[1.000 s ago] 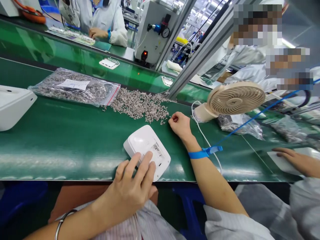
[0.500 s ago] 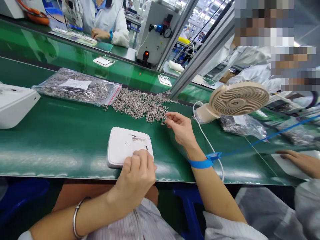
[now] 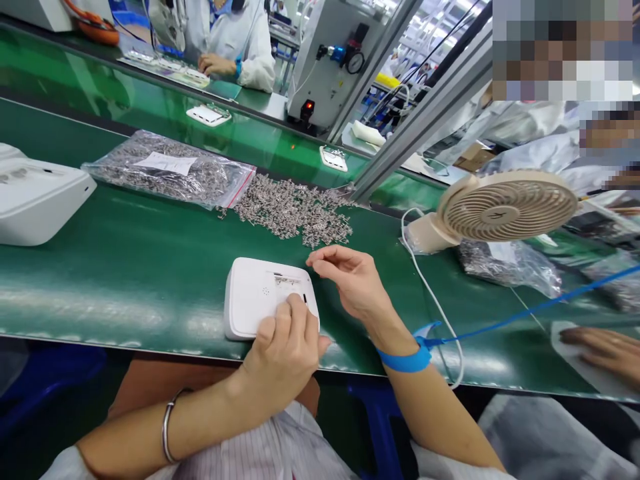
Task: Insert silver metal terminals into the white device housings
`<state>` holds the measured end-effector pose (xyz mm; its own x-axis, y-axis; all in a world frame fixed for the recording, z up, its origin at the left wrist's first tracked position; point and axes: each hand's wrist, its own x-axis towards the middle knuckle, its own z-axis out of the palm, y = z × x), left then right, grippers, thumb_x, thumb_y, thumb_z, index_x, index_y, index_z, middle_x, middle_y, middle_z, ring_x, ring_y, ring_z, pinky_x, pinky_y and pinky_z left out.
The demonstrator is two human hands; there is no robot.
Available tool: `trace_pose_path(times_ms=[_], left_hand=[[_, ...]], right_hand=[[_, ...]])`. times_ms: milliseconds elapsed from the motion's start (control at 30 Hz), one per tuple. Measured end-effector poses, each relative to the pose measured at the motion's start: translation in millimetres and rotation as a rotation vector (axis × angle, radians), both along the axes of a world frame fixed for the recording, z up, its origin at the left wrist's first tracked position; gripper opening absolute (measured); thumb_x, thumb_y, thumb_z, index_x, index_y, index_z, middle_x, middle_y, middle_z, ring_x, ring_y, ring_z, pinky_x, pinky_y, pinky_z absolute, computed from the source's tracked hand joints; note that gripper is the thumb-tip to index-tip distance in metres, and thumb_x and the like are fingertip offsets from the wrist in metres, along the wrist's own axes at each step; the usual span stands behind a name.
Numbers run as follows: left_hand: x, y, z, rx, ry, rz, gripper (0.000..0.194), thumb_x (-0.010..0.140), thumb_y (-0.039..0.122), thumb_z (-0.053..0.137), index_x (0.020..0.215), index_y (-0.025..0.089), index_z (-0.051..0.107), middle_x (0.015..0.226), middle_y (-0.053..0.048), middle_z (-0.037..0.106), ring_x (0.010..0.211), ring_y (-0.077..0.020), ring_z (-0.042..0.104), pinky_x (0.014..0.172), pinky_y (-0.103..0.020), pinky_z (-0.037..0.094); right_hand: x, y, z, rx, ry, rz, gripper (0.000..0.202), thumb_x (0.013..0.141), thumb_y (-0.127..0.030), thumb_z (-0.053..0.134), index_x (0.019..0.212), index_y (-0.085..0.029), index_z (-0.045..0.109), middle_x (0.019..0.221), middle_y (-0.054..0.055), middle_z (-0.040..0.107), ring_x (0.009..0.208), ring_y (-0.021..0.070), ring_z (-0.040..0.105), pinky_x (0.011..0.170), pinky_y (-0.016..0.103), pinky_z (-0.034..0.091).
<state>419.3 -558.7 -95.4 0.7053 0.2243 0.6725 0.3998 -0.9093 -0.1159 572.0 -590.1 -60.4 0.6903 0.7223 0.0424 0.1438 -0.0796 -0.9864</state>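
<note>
Casing (image 3: 260, 297): light, rigid, slick plastic; my left hand (image 3: 285, 347) pins its near edge flat, right hand (image 3: 350, 280) pinched narrow, contents unclear.

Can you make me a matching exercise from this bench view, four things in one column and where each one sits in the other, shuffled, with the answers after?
Things
1. white housing
2. loose metal clips
3. beige fan
4. blue wrist strap

Places
A. around the right forearm, with a blue cord leading off to the right
B. under the left hand, at the near edge of the green belt
C. to the right of the right hand, tilted on its stand
D. in a heap beyond the housing, next to a clear bag of clips

Pairs: 1-B, 2-D, 3-C, 4-A
</note>
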Motion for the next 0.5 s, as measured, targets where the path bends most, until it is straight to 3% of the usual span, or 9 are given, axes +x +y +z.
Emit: trace_pose_path(times_ms=[500], left_hand=[[-3.9,0.4,-2.4,0.016,0.030,-0.023,0.040,0.089,0.043,0.044,0.099,0.013,0.068,0.104,-0.009,0.065,0.090,-0.0180,0.050,0.076,-0.032,0.029]], right_hand=[[-11.9,-7.3,-4.2,0.000,-0.517,0.240,0.010,0.076,-0.014,0.059,0.071,-0.021,0.064,0.081,0.003,0.058,0.076,0.0137,0.056,0.060,0.027,0.047]])
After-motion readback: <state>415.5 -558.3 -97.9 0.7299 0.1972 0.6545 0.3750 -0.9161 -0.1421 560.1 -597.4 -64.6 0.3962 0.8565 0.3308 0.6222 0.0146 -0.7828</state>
